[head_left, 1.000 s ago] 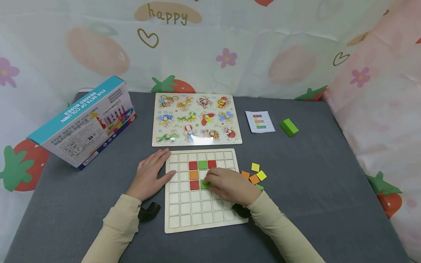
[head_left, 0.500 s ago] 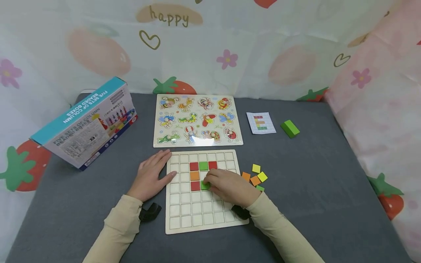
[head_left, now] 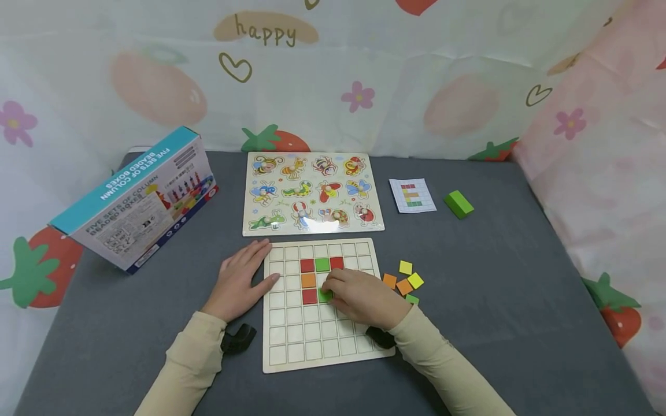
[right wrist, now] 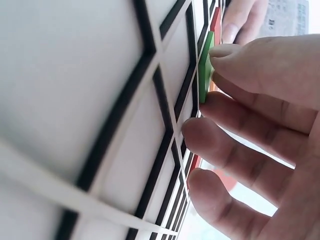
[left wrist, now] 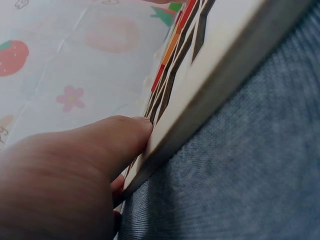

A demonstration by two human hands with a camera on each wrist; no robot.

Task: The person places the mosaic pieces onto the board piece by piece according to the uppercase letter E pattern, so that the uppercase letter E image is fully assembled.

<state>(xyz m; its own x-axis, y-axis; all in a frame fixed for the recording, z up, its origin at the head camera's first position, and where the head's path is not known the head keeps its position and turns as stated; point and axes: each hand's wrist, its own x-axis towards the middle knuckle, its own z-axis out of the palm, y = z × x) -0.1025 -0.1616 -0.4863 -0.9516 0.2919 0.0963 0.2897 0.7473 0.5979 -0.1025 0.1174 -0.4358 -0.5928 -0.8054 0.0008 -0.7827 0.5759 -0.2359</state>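
A pale wooden grid board (head_left: 312, 332) lies on the table. My left hand (head_left: 241, 283) rests at its left edge, fingers straight, with the thumb (left wrist: 125, 131) over the rim. On the board, my right hand (head_left: 366, 297) has its thumb and fingers around a green square tile (head_left: 325, 296); in the right wrist view the thumb touches the face of that tile (right wrist: 205, 70) and a fingertip meets its edge. Left of it is a red tile (head_left: 309, 296), with an orange tile (head_left: 309, 280) above. The top row runs red (head_left: 307, 265), green (head_left: 322, 264), red (head_left: 337, 263). My right hand hides some cells.
Loose yellow (head_left: 406, 267), orange (head_left: 403, 286) and green tiles (head_left: 412, 299) lie right of the board. Behind it lie an insect picture puzzle (head_left: 312, 202), a small pattern card (head_left: 413, 196) and a green block (head_left: 459, 204). A box (head_left: 140, 199) stands at the left.
The head view has shifted slightly. Both hands and the tiles keep their places on the board.
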